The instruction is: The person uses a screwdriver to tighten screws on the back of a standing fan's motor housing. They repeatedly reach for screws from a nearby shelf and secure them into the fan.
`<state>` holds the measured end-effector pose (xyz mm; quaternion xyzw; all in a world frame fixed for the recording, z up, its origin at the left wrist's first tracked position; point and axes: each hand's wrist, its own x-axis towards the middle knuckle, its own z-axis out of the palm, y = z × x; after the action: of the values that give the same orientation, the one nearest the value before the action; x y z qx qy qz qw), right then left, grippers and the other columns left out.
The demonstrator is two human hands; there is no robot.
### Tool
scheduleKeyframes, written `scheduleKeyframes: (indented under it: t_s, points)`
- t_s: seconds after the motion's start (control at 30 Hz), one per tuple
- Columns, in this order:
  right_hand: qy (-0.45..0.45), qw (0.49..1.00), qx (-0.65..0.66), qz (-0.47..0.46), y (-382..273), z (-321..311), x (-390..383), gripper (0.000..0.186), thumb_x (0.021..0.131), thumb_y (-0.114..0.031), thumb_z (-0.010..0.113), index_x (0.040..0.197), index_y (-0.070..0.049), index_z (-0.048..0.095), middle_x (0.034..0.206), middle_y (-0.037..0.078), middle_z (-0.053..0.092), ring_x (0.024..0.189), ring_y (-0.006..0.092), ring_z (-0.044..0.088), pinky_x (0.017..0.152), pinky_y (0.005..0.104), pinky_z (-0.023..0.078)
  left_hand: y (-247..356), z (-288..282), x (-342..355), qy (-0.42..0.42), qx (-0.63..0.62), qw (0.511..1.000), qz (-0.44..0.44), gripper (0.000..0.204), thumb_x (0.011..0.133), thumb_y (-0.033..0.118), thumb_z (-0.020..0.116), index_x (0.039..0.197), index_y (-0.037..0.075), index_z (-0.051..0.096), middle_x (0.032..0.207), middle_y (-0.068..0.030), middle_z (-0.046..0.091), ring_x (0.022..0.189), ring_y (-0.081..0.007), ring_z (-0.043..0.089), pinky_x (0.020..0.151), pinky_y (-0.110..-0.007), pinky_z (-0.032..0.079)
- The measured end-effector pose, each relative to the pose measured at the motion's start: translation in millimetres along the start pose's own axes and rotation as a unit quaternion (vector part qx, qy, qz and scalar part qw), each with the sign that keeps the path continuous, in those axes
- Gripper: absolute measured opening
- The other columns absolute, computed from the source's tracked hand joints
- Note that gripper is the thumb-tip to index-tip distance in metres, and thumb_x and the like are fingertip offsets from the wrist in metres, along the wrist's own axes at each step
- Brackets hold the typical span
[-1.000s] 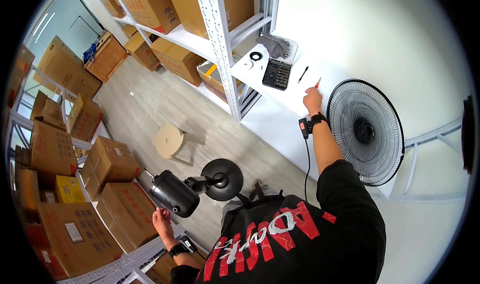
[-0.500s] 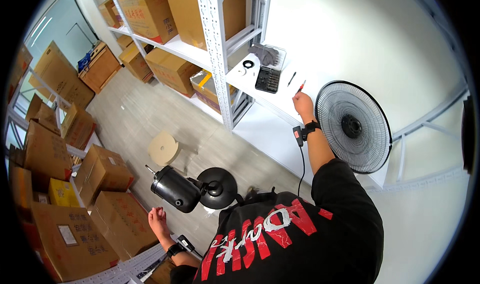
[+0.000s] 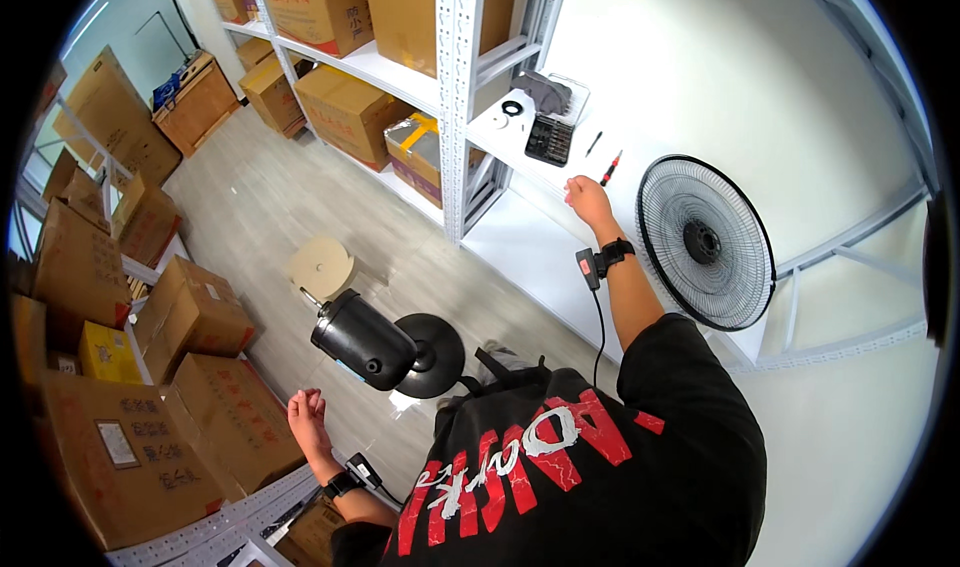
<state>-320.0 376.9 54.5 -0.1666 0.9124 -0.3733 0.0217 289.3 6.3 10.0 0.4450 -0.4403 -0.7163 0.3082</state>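
Note:
On the white shelf lies a red and black screwdriver (image 3: pixel 611 170), just beyond my right hand (image 3: pixel 589 200). That hand hovers over the shelf's front edge, apart from the screwdriver, its fingers loosely bent and holding nothing I can see. My left hand (image 3: pixel 308 414) is low at the left, its fingers curled together; whatever may be in them is hidden. Between my arms, above the floor, is a black fan motor housing (image 3: pixel 364 342) with a metal shaft, tilted over its round black base (image 3: pixel 436 352). A round black wire fan grille (image 3: pixel 703 241) leans at the shelf's right end.
A screwdriver bit case (image 3: pixel 549 140), a dark thin tool (image 3: pixel 594 143), a black ring (image 3: pixel 512 108) and grey cloth (image 3: pixel 543 92) lie on the shelf (image 3: pixel 540 179). A beige round stool (image 3: pixel 320 264) stands beyond the motor. Cardboard boxes (image 3: pixel 235 422) fill the left racks.
My right hand has let go of the screwdriver and drawn back to the left of it. My left hand stays curled. The whole view has shifted slightly.

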Motion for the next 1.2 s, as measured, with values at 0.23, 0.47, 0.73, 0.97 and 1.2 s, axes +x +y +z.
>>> scheduleKeyframes:
  t_s: [0.23, 0.47, 0.73, 0.97, 1.2]
  points:
    - [-0.049, 0.99, -0.03, -0.129, -30.9, 37.5, 100.5, 0.032, 0.091, -0.017, 0.069, 0.12, -0.005, 0.067, 0.111, 0.018, 0.07, 0.105, 0.0315, 0.067, 0.092, 0.0389, 0.052, 7.9, 15.5, -15.6, 0.032, 0.014, 0.999, -0.01, 0.02, 0.103, 0.032, 0.06, 0.106, 0.012, 0.062, 0.107, -0.0021, 0.069, 0.1, -0.014, 0.066, 0.086, -0.029, 0.051]
    - [-0.098, 0.982, -0.076, -0.145, -41.2, 66.7, 218.2, 0.039, 0.087, -0.021, 0.072, 0.124, -0.008, 0.067, 0.124, 0.021, 0.066, 0.115, 0.0382, 0.062, 0.099, 0.0438, 0.05, 10.5, 52.2, -16.1, 0.086, 0.002, 0.996, -0.022, 0.027, 0.102, 0.034, 0.062, 0.112, 0.009, 0.064, 0.109, -0.0027, 0.069, 0.101, -0.0125, 0.066, 0.087, -0.03, 0.052]
    - [-0.184, 0.963, -0.134, -0.143, -44.2, 111.1, 265.4, 0.069, 0.07, -0.025, 0.087, 0.132, -0.007, 0.063, 0.133, 0.019, 0.06, 0.116, 0.0365, 0.062, 0.1, 0.0406, 0.05, 33.5, 97.5, -29.6, 0.131, 0.033, 0.991, -0.023, 0.026, 0.104, 0.034, 0.057, 0.112, 0.01, 0.064, 0.107, 0.0003, 0.069, 0.099, -0.012, 0.065, 0.086, -0.029, 0.051]
    - [-0.146, 0.971, -0.159, -0.098, -41.4, 104.8, 289.1, 0.069, 0.069, -0.023, 0.086, 0.132, -0.01, 0.063, 0.132, 0.02, 0.06, 0.118, 0.0374, 0.061, 0.101, 0.0422, 0.05, 54.0, 133.4, -32.4, 0.169, 0.047, 0.984, -0.02, 0.027, 0.106, 0.033, 0.054, 0.112, 0.008, 0.064, 0.105, -0.001, 0.07, 0.096, -0.0117, 0.066, 0.084, -0.028, 0.051]
    - [-0.221, 0.941, -0.222, -0.126, -35.2, 102.9, 318.2, 0.046, 0.086, -0.005, 0.059, 0.131, -0.013, 0.065, 0.13, 0.016, 0.064, 0.121, 0.036, 0.059, 0.102, 0.0411, 0.049, 52.4, 136.6, -19.0, 0.132, 0.046, 0.99, -0.001, 0.029, 0.107, 0.029, 0.05, 0.115, 0.005, 0.063, 0.103, -0.0008, 0.069, 0.093, -0.0101, 0.064, 0.081, -0.026, 0.052]
